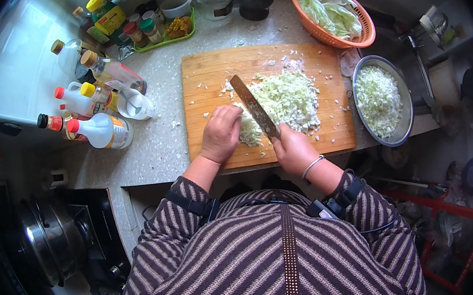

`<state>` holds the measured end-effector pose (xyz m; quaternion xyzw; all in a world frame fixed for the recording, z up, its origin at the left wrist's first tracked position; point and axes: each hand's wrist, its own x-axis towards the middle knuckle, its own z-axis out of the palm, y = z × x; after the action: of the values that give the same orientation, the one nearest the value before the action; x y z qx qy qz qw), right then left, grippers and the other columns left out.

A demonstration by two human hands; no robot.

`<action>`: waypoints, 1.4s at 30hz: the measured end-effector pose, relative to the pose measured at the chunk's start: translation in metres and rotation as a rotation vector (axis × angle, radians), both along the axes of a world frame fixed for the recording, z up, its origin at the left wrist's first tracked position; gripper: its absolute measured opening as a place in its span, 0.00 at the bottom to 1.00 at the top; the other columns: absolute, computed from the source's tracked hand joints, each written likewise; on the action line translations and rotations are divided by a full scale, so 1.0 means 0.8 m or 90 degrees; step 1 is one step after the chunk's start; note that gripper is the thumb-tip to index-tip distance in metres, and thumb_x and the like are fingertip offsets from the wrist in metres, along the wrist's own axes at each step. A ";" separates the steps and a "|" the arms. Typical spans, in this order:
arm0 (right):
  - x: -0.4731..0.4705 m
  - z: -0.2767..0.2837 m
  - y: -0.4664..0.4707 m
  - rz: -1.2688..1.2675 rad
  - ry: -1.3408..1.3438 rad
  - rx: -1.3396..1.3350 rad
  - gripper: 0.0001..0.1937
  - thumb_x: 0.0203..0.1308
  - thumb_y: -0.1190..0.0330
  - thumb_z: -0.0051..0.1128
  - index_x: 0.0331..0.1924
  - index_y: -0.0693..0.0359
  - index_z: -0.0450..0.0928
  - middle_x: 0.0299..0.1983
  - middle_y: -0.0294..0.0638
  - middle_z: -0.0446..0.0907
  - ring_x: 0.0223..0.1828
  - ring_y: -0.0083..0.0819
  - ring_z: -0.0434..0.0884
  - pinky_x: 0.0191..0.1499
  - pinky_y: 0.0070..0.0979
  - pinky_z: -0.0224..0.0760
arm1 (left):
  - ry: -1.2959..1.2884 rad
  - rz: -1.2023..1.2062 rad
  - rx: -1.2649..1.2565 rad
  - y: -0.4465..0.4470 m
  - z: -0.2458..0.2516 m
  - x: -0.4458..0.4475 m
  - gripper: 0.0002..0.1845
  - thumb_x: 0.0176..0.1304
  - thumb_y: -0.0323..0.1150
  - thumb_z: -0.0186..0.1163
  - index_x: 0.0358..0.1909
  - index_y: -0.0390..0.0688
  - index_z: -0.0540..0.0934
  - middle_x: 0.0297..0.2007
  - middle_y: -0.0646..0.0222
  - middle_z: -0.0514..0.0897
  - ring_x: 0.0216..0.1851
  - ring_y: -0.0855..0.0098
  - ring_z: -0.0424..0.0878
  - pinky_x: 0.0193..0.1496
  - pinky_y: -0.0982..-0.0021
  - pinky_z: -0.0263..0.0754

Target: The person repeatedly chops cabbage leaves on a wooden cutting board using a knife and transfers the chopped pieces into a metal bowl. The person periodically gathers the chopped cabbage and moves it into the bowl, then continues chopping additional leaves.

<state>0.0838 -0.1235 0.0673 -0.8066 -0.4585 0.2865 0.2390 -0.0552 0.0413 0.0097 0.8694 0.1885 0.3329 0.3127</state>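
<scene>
My right hand (pixel 296 149) grips the handle of a kitchen knife (pixel 254 107), its broad, flecked blade slanting up and to the left across the wooden cutting board (pixel 198 76). To the left of the blade, my left hand (pixel 222 131) has curled fingers holding a bunch of shredded cabbage strips (pixel 250 134). Right of the knife spreads a pile of finely chopped cabbage (pixel 288 99). Loose bits are scattered over the board. What lies under my left fingers is hidden.
A metal bowl of chopped cabbage (pixel 378 100) stands right of the board, by the sink. Cabbage leaves (pixel 328 12) fill an orange colander (pixel 311 31) behind. Several bottles (pixel 102 129) and a white cup (pixel 135 106) stand left. A black mortar (pixel 256 3) sits at the back, a pot (pixel 49 240) lower left.
</scene>
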 end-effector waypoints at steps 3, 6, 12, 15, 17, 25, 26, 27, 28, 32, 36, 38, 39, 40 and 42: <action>-0.007 0.001 0.001 0.018 -0.019 -0.025 0.10 0.66 0.70 0.50 0.40 0.73 0.70 0.31 0.69 0.81 0.37 0.67 0.82 0.44 0.56 0.75 | 0.005 -0.006 0.018 0.000 -0.003 0.004 0.10 0.56 0.22 0.66 0.40 0.39 0.81 0.42 0.58 0.83 0.46 0.53 0.80 0.51 0.59 0.76; -0.007 -0.004 0.005 0.021 -0.020 -0.082 0.10 0.66 0.71 0.49 0.39 0.73 0.72 0.32 0.71 0.81 0.39 0.68 0.82 0.46 0.55 0.76 | 0.017 -0.016 0.025 -0.002 -0.009 0.005 0.08 0.57 0.23 0.65 0.39 0.38 0.80 0.43 0.57 0.83 0.47 0.52 0.80 0.52 0.59 0.76; -0.006 -0.032 0.036 0.000 -0.031 -0.096 0.11 0.65 0.70 0.50 0.40 0.73 0.71 0.33 0.70 0.81 0.41 0.68 0.82 0.47 0.55 0.76 | -0.011 0.004 0.044 -0.007 -0.018 0.011 0.09 0.55 0.23 0.67 0.38 0.37 0.81 0.44 0.57 0.82 0.47 0.52 0.80 0.51 0.60 0.77; -0.003 -0.037 0.041 -0.016 -0.033 -0.024 0.11 0.65 0.70 0.51 0.41 0.72 0.70 0.31 0.70 0.81 0.39 0.68 0.82 0.45 0.55 0.75 | -0.008 -0.010 -0.022 -0.007 -0.012 0.004 0.09 0.56 0.23 0.68 0.39 0.38 0.81 0.46 0.57 0.81 0.48 0.53 0.80 0.52 0.61 0.77; 0.001 -0.032 0.032 -0.029 -0.018 0.014 0.11 0.65 0.69 0.52 0.41 0.72 0.69 0.31 0.70 0.80 0.38 0.68 0.81 0.44 0.56 0.74 | -0.015 -0.007 -0.042 -0.006 -0.007 -0.001 0.10 0.56 0.24 0.68 0.40 0.38 0.82 0.47 0.56 0.80 0.48 0.54 0.80 0.53 0.62 0.77; -0.005 0.003 0.005 0.029 -0.016 -0.030 0.10 0.66 0.70 0.51 0.41 0.72 0.70 0.31 0.69 0.81 0.37 0.68 0.81 0.45 0.56 0.74 | 0.011 0.024 -0.018 -0.007 -0.007 0.000 0.06 0.56 0.22 0.66 0.35 0.39 0.81 0.41 0.59 0.83 0.44 0.55 0.81 0.48 0.61 0.77; -0.007 0.001 0.006 0.030 -0.021 -0.048 0.11 0.66 0.70 0.50 0.40 0.73 0.71 0.31 0.69 0.81 0.37 0.68 0.82 0.45 0.55 0.75 | 0.023 0.030 -0.025 -0.009 -0.009 0.002 0.06 0.56 0.21 0.65 0.35 0.39 0.81 0.40 0.59 0.83 0.43 0.55 0.81 0.47 0.60 0.77; -0.008 -0.001 0.008 0.035 -0.026 -0.066 0.11 0.66 0.70 0.50 0.40 0.73 0.71 0.32 0.69 0.81 0.38 0.67 0.82 0.45 0.55 0.75 | 0.013 0.034 -0.017 -0.011 -0.012 0.003 0.05 0.56 0.22 0.65 0.34 0.39 0.80 0.40 0.60 0.82 0.43 0.55 0.80 0.47 0.60 0.76; -0.010 -0.005 0.008 0.040 -0.024 -0.079 0.11 0.66 0.70 0.50 0.40 0.74 0.72 0.32 0.69 0.81 0.38 0.67 0.82 0.45 0.54 0.75 | 0.006 0.036 -0.012 -0.012 -0.014 0.003 0.05 0.56 0.23 0.64 0.34 0.39 0.80 0.39 0.61 0.81 0.43 0.55 0.79 0.47 0.60 0.76; -0.012 -0.028 0.021 0.024 -0.011 -0.077 0.11 0.67 0.68 0.52 0.41 0.72 0.71 0.31 0.69 0.80 0.38 0.69 0.80 0.44 0.55 0.74 | -0.017 0.035 0.021 -0.011 -0.016 0.005 0.05 0.56 0.23 0.64 0.34 0.39 0.80 0.40 0.62 0.81 0.43 0.54 0.79 0.46 0.59 0.76; -0.008 -0.038 0.031 -0.006 -0.023 -0.035 0.12 0.67 0.68 0.52 0.41 0.72 0.71 0.31 0.69 0.80 0.38 0.68 0.81 0.44 0.55 0.74 | 0.002 0.032 -0.024 -0.015 -0.008 0.001 0.08 0.56 0.26 0.66 0.38 0.38 0.80 0.42 0.58 0.81 0.46 0.53 0.79 0.50 0.59 0.76; -0.005 -0.033 0.025 -0.041 -0.006 -0.005 0.11 0.66 0.70 0.52 0.41 0.73 0.71 0.30 0.70 0.80 0.37 0.67 0.82 0.44 0.55 0.75 | -0.004 0.032 -0.055 -0.023 -0.002 -0.006 0.12 0.56 0.28 0.68 0.42 0.38 0.80 0.45 0.56 0.80 0.48 0.52 0.78 0.53 0.58 0.76; -0.002 -0.029 0.021 -0.027 -0.008 0.018 0.11 0.66 0.69 0.52 0.42 0.73 0.71 0.30 0.70 0.80 0.37 0.67 0.82 0.44 0.55 0.75 | 0.003 0.030 -0.031 -0.027 0.000 -0.009 0.14 0.56 0.29 0.68 0.44 0.38 0.79 0.46 0.55 0.79 0.49 0.51 0.78 0.55 0.58 0.75; 0.001 -0.024 0.016 -0.014 -0.009 0.031 0.12 0.67 0.69 0.52 0.42 0.72 0.71 0.30 0.70 0.80 0.37 0.67 0.82 0.44 0.56 0.75 | 0.015 0.027 -0.008 -0.031 0.002 -0.014 0.16 0.56 0.30 0.69 0.46 0.38 0.79 0.47 0.54 0.78 0.51 0.50 0.77 0.56 0.57 0.75; 0.001 -0.015 0.007 0.011 -0.020 0.039 0.11 0.67 0.69 0.51 0.41 0.72 0.70 0.30 0.69 0.81 0.37 0.67 0.82 0.44 0.56 0.75 | 0.036 0.010 0.024 -0.034 0.003 -0.018 0.21 0.54 0.30 0.70 0.49 0.38 0.76 0.51 0.53 0.76 0.53 0.49 0.75 0.57 0.55 0.73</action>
<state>0.0845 -0.1177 0.0555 -0.7992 -0.4780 0.2615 0.2537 -0.0697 0.0139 0.0121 0.8828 0.1974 0.3143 0.2881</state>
